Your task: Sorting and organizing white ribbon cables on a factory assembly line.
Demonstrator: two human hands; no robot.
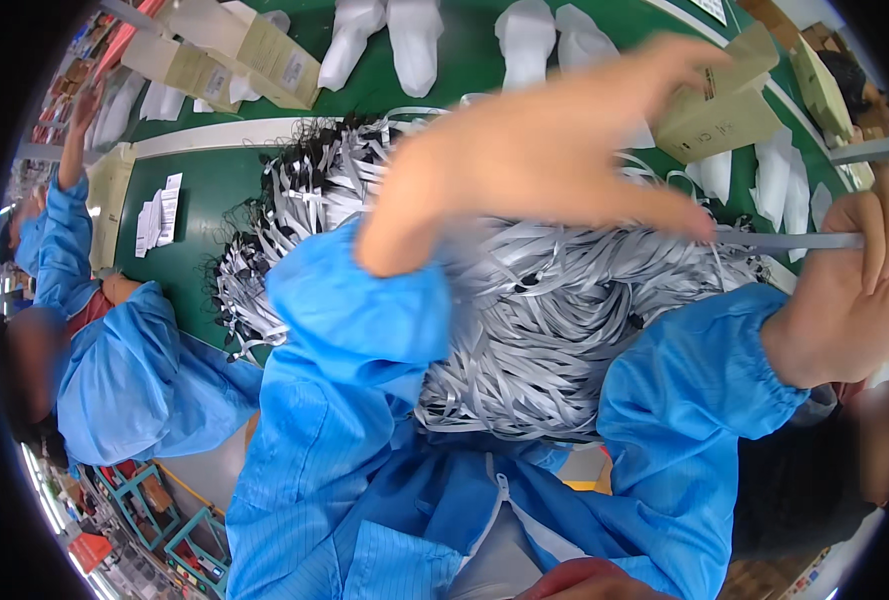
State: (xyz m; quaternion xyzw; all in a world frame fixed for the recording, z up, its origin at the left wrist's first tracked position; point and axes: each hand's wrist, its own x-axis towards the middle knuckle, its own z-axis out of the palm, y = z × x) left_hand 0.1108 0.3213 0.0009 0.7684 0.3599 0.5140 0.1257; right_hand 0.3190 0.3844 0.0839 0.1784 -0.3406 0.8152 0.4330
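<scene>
A large heap of flat grey lanyard-like straps (534,340) with black ends lies in front of me on a green table. My left hand (534,150), smeared by motion, reaches rightward above the heap, its thumb and fingers apart. The thumb tip is beside one end of a taut grey strap (794,241); whether it touches cannot be made out. At the right rim, my right hand (849,280) is raised with its fingers closed around the other end of that strap. An open pale-yellow box (719,125) stands just beyond my left fingers.
White-wrapped items (412,45) stand along the far green surface. More pale boxes (264,60) are at the upper left, near white paper slips (154,220). A co-worker in a blue smock (129,380) sits at the left; another person in dark clothing (804,480) is at the right.
</scene>
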